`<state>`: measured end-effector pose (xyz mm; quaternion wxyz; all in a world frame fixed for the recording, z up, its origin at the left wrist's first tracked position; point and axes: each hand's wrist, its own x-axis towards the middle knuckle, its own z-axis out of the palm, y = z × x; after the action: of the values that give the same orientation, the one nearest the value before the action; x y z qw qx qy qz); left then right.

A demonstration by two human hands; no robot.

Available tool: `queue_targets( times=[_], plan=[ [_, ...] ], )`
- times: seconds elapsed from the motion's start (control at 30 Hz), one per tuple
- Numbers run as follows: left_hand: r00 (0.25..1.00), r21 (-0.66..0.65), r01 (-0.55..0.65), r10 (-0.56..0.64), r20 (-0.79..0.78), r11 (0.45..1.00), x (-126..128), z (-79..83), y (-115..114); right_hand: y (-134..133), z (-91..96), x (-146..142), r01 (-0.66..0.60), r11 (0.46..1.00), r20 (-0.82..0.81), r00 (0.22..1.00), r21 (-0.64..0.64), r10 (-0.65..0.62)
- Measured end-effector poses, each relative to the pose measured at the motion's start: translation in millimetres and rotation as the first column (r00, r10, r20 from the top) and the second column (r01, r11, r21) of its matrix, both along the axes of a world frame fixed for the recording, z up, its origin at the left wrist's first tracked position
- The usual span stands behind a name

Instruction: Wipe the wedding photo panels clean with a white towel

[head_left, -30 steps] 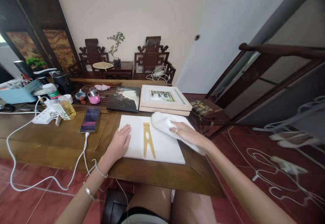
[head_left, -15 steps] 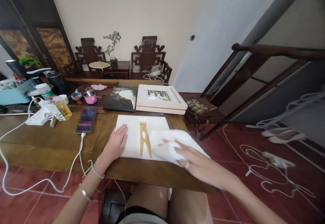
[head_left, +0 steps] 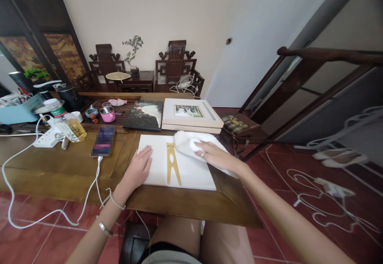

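- A person's left hand (head_left: 139,168) lies flat, fingers loose and spread, on the left margin of a white panel (head_left: 191,174). It pins the panel to the desk (head_left: 60,168).
- The right hand (head_left: 214,156) is curled over a white cloth (head_left: 185,142) and holds it down on the panel's far right corner. The cloth trails back under the wrist.
- The panel lies flat at the desk's right end, its near edge running along the desk's front edge with a strip of bare wood between them. Its right edge stops just short of the desk's right end.
- A gold peg-shaped figure (head_left: 172,168) on the panel has its long axis running from the far edge towards the person. Its head points away and its two legs fork towards the person.
- Just beyond the panel's far edge, a white picture frame (head_left: 191,114) and a dark picture (head_left: 145,115) lie side by side and close off that side.
- To the left, bare wood stays open as far as a phone (head_left: 103,141). A white cable (head_left: 89,192) drops from the phone over the front edge.
- Further left, a bottle of yellow liquid (head_left: 74,127) and a power strip (head_left: 44,138) crowd the desk, with a pink cup (head_left: 107,114) behind them.
- Off the right end, a checked bag (head_left: 239,124) sits low beside a dark stair rail (head_left: 329,54).
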<state>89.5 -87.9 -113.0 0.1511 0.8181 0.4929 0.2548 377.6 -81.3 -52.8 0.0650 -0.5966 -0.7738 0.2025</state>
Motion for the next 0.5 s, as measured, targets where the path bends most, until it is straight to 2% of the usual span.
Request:
queue_targets(
  times=[0.13,0.3,0.4,0.5],
  plan=[
    [1.0,0.008,-0.001,0.001,-0.003,1.0,0,-0.9,-1,-46,5.4,5,-0.003,0.994,0.0,1.0,-0.107,0.003],
    [1.0,0.011,-0.002,0.002,-0.017,1.0,1,-0.1,-1,-97,15.1,11,-0.197,0.964,-0.054,0.98,-0.177,0.19],
    [1.0,0.02,-0.007,0.007,-0.014,1.0,1,-0.3,0,-98,11.4,16,-0.153,0.964,-0.028,0.988,-0.216,0.15],
    [1.0,0.033,-0.007,0.008,-0.008,0.999,0,-0.9,0,-74,2.6,17,-0.061,0.985,-0.015,0.998,-0.16,0.059]
  ],
)
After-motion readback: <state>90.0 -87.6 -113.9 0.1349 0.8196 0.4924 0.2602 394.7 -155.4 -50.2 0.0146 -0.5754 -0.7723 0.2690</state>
